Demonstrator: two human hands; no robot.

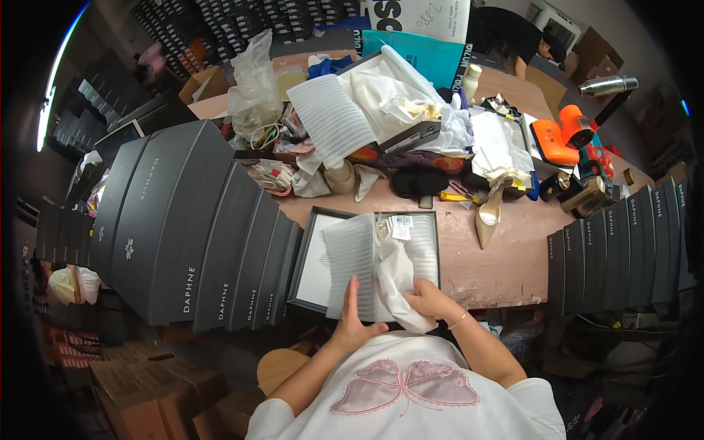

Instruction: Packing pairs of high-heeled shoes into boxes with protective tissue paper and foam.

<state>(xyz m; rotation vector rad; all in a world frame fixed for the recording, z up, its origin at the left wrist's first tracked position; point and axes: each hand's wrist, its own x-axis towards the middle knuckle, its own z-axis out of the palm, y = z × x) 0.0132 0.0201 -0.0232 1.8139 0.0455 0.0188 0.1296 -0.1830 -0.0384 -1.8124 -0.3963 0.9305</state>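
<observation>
In front of me lies an open shoebox [438, 253] with a dark rim and a white inside. A sheet of ribbed white foam [348, 253] covers part of its left side, and another ribbed sheet [422, 242] lines the right. Between them is a bundle of soft white wrapping [396, 275] with small white tags [401, 227] at its far end. My right hand [434, 299] is closed on the near end of this wrapping. With fingers stretched out, my left hand [356, 326] rests against the near edge of the left foam sheet. Whatever the wrapping covers is hidden.
Dark shoeboxes [205, 242] are stacked at my left, with another stack [616, 249] at my right. A beige heeled shoe [488, 218] stands on the table [513, 271]. Farther back are a box of wrapping paper [411, 136], black round pads [419, 180] and an orange tool [555, 143].
</observation>
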